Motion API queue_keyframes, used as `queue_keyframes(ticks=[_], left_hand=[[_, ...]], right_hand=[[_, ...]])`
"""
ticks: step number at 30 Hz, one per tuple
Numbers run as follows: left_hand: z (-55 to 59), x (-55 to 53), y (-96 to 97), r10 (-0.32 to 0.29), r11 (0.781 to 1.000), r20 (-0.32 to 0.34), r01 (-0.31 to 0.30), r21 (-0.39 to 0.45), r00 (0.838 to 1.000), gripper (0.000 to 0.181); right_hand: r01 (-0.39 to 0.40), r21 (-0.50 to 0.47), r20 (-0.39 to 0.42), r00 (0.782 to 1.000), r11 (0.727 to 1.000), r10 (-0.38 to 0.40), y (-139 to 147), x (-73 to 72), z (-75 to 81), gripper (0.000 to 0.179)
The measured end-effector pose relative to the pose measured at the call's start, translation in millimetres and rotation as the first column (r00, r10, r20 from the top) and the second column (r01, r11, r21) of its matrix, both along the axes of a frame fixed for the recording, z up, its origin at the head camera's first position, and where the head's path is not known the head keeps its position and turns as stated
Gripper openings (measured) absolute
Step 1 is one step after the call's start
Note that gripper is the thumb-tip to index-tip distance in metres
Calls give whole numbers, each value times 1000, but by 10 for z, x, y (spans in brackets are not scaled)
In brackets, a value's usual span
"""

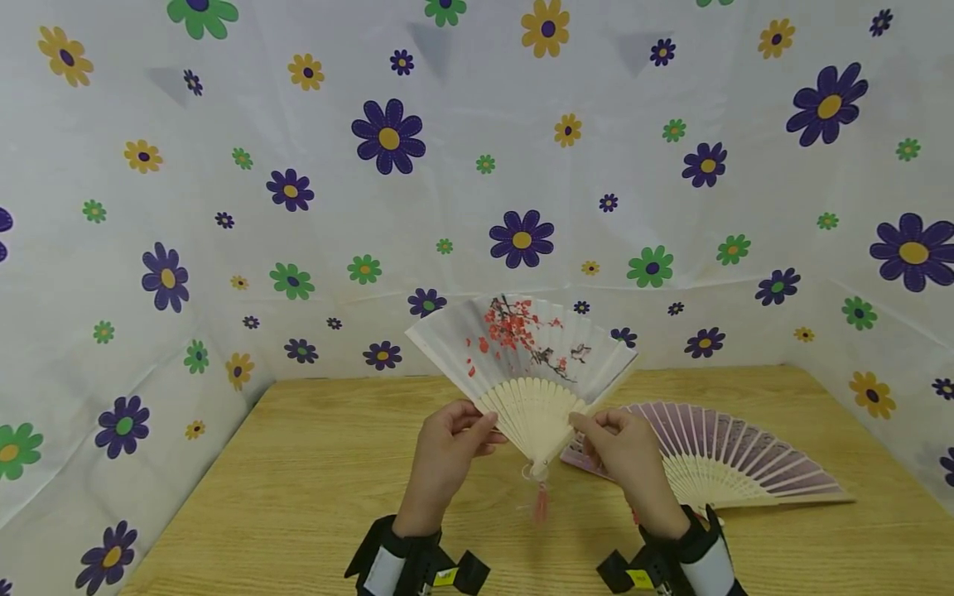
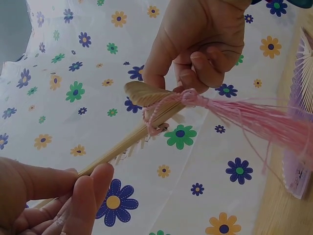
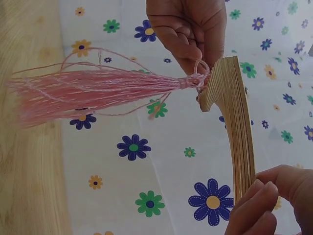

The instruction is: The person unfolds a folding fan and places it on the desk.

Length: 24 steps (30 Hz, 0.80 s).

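Observation:
A folding fan [image 1: 532, 356] with red blossoms and a small bird on a pale leaf is held up, spread, above the table. My left hand [image 1: 450, 455] pinches its left outer rib between thumb and fingers. On the other side, my right hand [image 1: 626, 455] pinches the right outer rib. From the pivot at the bottom hangs a pink tassel [image 1: 541, 501], seen large in the left wrist view as a pink tassel [image 2: 259, 117]. The stacked wooden ribs [image 3: 237, 132] appear edge-on in the right wrist view.
A second, purple folding fan [image 1: 745, 455] lies spread on the wooden table [image 1: 313, 472] behind and to the right of my right hand. A white cloth [image 1: 462, 199] printed with flowers stands round the back and sides of the table.

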<state>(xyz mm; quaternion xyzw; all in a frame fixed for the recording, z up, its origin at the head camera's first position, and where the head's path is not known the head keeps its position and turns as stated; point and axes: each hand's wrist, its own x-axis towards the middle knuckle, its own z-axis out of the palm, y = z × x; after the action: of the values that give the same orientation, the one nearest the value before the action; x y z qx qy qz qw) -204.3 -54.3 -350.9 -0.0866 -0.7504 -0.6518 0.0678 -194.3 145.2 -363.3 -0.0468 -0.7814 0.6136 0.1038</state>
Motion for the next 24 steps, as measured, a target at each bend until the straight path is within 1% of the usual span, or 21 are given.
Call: queue_keyframes(ticks=[6, 10, 15, 19, 24], left_hand=[[-2, -6, -2, 10, 999, -30, -9, 31, 1000, 17], [1, -9, -5, 29, 998, -42, -27, 62, 999, 15], [6, -17, -3, 39, 997, -48, -36, 74, 998, 15], [4, -18, -2, 46, 995, -34, -43, 86, 998, 15], [-5, -21, 5, 64, 991, 1, -64, 118, 998, 17]], right_hand=[[-20, -58, 11, 1000, 998, 21, 7, 18, 24, 32], [-29, -62, 14, 999, 998, 30, 16, 21, 30, 33], [-35, -73, 7, 999, 997, 35, 19, 17, 27, 33], [-38, -90, -1, 999, 995, 38, 20, 16, 28, 33], [-20, -94, -11, 1000, 995, 19, 19, 25, 44, 32]])
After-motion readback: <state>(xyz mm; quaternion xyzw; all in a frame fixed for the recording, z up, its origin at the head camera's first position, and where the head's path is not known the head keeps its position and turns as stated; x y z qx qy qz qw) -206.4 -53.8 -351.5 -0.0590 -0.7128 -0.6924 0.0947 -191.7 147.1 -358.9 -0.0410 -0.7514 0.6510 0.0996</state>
